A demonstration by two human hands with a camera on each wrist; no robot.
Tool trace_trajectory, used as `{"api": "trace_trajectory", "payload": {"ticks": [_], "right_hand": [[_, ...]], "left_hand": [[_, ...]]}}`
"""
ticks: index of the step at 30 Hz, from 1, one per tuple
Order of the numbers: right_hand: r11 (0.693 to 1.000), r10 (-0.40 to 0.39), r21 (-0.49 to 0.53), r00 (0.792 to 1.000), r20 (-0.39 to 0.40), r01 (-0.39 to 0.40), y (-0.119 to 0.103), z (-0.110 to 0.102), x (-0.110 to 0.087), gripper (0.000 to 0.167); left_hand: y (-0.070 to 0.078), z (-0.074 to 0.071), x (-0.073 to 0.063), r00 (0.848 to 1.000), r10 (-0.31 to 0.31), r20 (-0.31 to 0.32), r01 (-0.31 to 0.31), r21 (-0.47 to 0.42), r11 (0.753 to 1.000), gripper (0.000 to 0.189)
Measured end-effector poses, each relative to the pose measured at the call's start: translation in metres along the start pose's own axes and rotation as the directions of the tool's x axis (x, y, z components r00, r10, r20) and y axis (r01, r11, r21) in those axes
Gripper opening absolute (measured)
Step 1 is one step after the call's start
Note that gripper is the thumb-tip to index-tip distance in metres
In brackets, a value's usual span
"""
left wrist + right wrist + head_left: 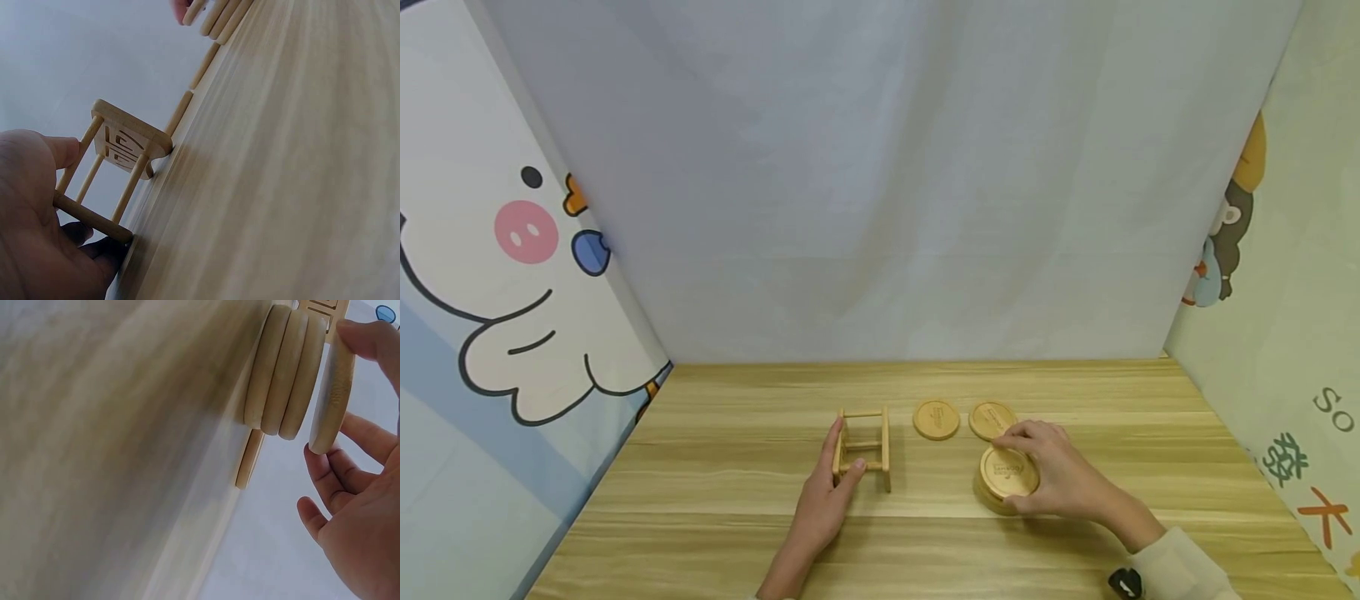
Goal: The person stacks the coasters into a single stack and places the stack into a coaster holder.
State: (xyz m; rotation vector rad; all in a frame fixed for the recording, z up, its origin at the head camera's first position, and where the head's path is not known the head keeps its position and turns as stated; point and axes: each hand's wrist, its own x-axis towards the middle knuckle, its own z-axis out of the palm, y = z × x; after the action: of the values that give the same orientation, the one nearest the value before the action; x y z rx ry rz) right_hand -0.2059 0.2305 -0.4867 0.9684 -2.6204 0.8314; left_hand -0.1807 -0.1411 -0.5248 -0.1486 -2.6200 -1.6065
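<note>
My left hand (822,506) grips a small wooden coaster holder (886,446) by its left side, thumb by the near bar. In the left wrist view, the holder's cut-out end panel (128,139) faces away from the palm, and its low edge is at the tabletop. My right hand (1060,477) pinches a round wooden coaster (336,397) by its edge, thumb on one side and fingers on the other. A narrow gap parts that coaster from a stack of three coasters (294,375) right under it.
Two more coasters, one on the left (936,419) and one on the right (992,420), lie flat behind the stack. The wood-grain table (737,442) ends at a pale curtain (880,208), with printed cloths on the left (445,208) and right (1285,333).
</note>
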Motion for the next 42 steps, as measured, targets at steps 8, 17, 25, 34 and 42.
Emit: {"api": "trace_trajectory", "payload": {"ticks": [8, 17, 25, 34, 42], "right_hand": [[1.000, -0.005, 0.004, 1.000, 0.003, 0.004, -0.0015, 0.0013, 0.0004, 0.069], [1.000, 0.007, -0.010, 1.000, 0.029, -0.007, 0.0016, 0.0047, -0.0004, 0.071], [1.000, 0.001, -0.015, 0.999, 0.040, -0.001, 0.0036, 0.0059, -0.0006, 0.072], [0.999, 0.021, -0.035, 0.997, 0.072, -0.019, 0.0029, 0.0044, -0.0006, 0.072], [0.999, 0.022, -0.025, 0.996, 0.092, -0.020, 0.0028, 0.0036, -0.0007, 0.072]], "left_hand": [[-0.0001, -0.0001, 0.0003, 1.000, -0.001, 0.000, 0.001, -0.003, 1.000, 0.074], [-0.0011, 0.0005, 0.0005, 1.000, 0.011, 0.002, -0.011, -0.003, 1.000, 0.074], [-0.0008, 0.0000, -0.0003, 1.000, 0.007, 0.002, -0.007, 0.003, 1.000, 0.073], [-0.0018, 0.0002, 0.0002, 1.000, 0.002, 0.003, -0.002, -0.009, 1.000, 0.074], [-0.0031, 0.0000, 0.0004, 1.000, -0.002, 0.004, 0.002, -0.007, 1.000, 0.074]]}}
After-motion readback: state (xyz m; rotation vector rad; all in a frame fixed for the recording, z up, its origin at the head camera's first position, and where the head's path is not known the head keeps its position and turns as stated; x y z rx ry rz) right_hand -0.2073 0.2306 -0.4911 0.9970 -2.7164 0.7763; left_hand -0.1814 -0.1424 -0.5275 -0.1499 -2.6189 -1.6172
